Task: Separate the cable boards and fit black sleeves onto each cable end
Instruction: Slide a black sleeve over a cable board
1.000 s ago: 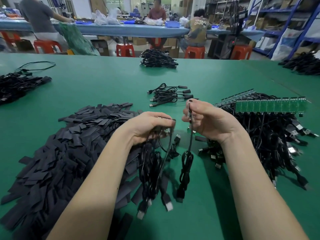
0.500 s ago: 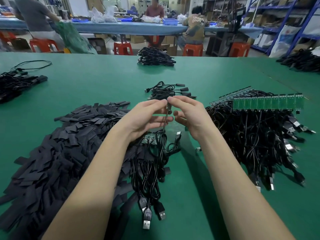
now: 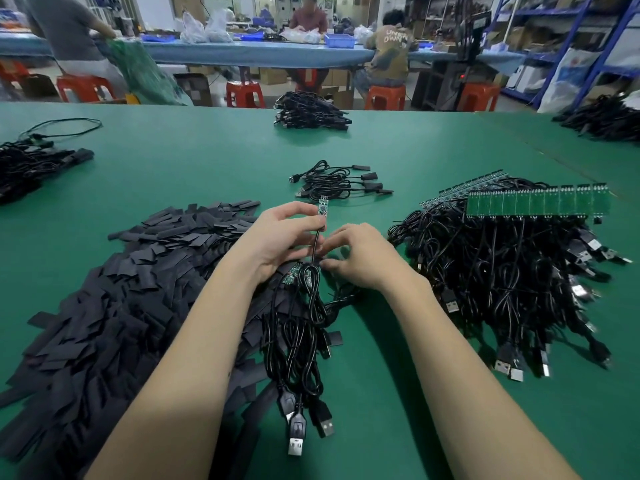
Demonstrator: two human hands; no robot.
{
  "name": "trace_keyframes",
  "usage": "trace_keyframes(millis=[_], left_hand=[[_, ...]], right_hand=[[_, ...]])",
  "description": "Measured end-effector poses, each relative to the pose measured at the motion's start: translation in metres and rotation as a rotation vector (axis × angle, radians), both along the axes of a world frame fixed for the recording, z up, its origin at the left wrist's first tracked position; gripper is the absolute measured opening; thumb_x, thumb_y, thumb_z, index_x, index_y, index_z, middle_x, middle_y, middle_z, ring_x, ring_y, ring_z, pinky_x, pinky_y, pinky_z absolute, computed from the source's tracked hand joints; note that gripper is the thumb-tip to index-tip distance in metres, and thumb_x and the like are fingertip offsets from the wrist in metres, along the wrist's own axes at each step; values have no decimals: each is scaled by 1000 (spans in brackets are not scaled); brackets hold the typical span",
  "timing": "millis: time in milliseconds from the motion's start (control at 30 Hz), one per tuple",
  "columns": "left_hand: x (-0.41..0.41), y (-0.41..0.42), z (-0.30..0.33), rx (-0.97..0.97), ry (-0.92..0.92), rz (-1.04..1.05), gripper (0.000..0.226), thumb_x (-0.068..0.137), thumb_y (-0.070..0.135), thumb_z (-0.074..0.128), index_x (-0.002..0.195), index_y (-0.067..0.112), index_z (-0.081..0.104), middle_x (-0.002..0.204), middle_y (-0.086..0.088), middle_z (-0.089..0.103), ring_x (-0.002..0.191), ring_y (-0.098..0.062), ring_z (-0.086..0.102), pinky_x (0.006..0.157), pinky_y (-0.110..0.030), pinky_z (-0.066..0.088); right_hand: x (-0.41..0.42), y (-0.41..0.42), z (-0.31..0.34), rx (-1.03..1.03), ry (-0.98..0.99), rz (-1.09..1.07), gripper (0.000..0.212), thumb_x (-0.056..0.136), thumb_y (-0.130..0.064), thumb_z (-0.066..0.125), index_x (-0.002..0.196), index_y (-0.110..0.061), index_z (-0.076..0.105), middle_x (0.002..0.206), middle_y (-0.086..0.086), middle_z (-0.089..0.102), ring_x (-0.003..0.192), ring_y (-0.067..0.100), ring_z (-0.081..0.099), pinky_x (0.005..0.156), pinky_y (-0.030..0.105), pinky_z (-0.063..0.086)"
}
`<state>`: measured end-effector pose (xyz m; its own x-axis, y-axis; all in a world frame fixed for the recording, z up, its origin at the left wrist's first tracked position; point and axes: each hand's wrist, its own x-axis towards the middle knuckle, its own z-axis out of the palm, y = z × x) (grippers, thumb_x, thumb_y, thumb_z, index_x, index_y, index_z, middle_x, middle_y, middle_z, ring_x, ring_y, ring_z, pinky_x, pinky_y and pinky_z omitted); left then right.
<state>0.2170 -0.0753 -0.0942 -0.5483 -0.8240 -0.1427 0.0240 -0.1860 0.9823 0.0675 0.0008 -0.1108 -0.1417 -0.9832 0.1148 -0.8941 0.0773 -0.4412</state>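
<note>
The left hand (image 3: 277,237) pinched a cable (image 3: 313,251) just below its small green board (image 3: 322,207), holding the board upright over the green counter (image 3: 173,168). The right hand (image 3: 360,258) hovered beside the cable, fingers loosely curled, gripping nothing visible. Black sleeves (image 3: 121,289) lay heaped at left; joined boards (image 3: 536,204) topped a cable pile at right.

Left hand (image 3: 277,237) pinching upright cable board (image 3: 322,206) (green), right hand (image 3: 360,258) beside
</note>
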Motion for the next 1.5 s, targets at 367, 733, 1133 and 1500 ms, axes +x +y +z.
trace_keyframes(millis=[367, 733, 1133, 1500], left_hand=[[-7, 9, 3, -51, -23, -11, 8, 93, 8, 69, 91, 15, 65, 76, -4, 67, 54, -12, 63, 60, -23, 58], [-11, 14, 3, 3, 52, -121, 5, 96, 5, 64, 95, 10, 64, 74, -4, 66, 61, -15, 61, 84, -40, 62], [-10, 16, 4, 39, 117, -172, 12, 95, 3, 62, 102, -2, 70, 71, -2, 62, 59, -11, 55, 67, -25, 57], [-3, 16, 8, -41, 59, -279, 16, 97, 4, 60, 107, -1, 71, 71, 0, 60, 61, -9, 53, 71, -23, 56]], right_hand=[[-19, 10, 24, -148, -822, -315, 1, 85, -23, 79, 85, -24, 79, 75, -2, 76, 60, 0, 62, 57, 11, 45], [-25, 16, 24, 55, -1528, -80, 29, 85, -4, 74, 113, -9, 66, 92, 5, 76, 78, 17, 75, 61, 17, 56], [-40, 19, 21, -278, -1557, 76, 20, 74, -10, 79, 91, -20, 81, 101, 0, 77, 99, 18, 74, 80, 26, 58], [-38, 18, 19, -261, -1536, 77, 18, 72, -6, 79, 88, -14, 82, 99, 8, 78, 95, 19, 75, 79, 26, 59]])
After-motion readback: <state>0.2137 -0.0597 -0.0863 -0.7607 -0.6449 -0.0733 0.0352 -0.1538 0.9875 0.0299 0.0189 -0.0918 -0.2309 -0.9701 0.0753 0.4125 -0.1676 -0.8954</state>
